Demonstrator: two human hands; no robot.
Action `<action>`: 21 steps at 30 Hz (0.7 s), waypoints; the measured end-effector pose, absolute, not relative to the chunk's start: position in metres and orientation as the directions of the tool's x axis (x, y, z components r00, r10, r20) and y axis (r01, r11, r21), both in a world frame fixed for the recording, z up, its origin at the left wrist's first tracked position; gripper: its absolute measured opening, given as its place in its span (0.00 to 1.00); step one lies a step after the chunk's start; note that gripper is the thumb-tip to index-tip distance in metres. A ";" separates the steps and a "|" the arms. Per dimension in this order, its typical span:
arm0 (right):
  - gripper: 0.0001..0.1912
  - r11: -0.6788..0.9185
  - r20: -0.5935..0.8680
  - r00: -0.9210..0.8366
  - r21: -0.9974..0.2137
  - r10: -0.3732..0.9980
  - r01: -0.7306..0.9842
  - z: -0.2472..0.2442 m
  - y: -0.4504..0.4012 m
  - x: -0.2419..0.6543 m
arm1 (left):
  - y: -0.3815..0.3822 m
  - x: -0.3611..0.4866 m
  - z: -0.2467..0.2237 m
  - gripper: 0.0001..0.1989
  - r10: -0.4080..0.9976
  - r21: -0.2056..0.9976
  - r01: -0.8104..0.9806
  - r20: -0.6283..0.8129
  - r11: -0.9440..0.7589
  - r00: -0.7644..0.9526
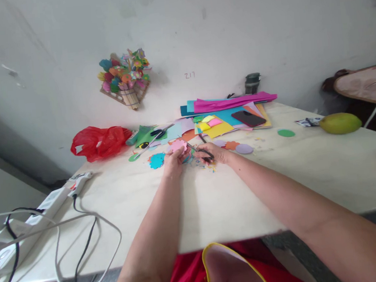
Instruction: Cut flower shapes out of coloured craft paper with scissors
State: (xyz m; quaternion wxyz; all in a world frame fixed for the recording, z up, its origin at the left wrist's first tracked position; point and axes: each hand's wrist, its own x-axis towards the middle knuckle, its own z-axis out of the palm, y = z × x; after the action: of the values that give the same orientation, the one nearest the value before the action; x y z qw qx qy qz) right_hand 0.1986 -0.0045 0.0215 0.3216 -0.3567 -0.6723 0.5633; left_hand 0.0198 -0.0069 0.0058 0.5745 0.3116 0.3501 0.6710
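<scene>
My left hand (174, 160) pinches a pink scalloped paper flower (178, 146) above the middle of the table. Just to its right, my right hand (213, 152) is closed around black-handled scissors (206, 154), whose blades are spread and point toward the pink paper. Whether the blades touch the paper cannot be made out. A blue scalloped paper shape (157, 161) lies left of my left hand. Small paper scraps (211, 167) are scattered beneath the hands. Beyond my right hand lie an orange paper flower (232, 145) and a lilac paper oval (244, 148).
Coloured sheets (220, 128) and a dark phone (249, 118) lie at the back, with a second pair of scissors (161, 132) to their left. A red plastic bag (100, 142) is at back left, a power strip (49, 205) with cables at left, a green-yellow fruit (340, 123) at right.
</scene>
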 end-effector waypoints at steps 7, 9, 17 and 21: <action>0.16 0.102 0.025 -0.534 -0.988 0.845 0.116 0.020 -0.003 0.199 | -0.007 0.020 0.007 0.11 0.991 0.834 -0.545 0.022 -0.090 -0.130; 0.16 0.099 0.022 -0.534 -0.988 0.845 0.117 0.020 -0.002 0.199 | -0.008 0.020 0.007 0.11 0.992 0.837 -0.540 0.024 -0.088 -0.125; 0.16 0.111 0.024 -0.539 -0.985 0.842 0.130 0.019 0.000 0.200 | -0.007 0.020 0.006 0.14 0.993 0.850 -0.519 0.038 -0.092 -0.112; 0.16 0.118 0.025 -0.538 -0.983 0.842 0.138 0.020 -0.001 0.200 | -0.007 0.020 0.006 0.14 0.992 0.857 -0.507 0.045 -0.097 -0.115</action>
State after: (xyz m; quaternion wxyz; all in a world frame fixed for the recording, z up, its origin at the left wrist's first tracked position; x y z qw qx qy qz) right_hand 0.2000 -0.0007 0.0197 0.3161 -0.3619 -0.6776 0.5568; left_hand 0.0198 -0.0072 0.0056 0.5706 0.3422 0.3548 0.6569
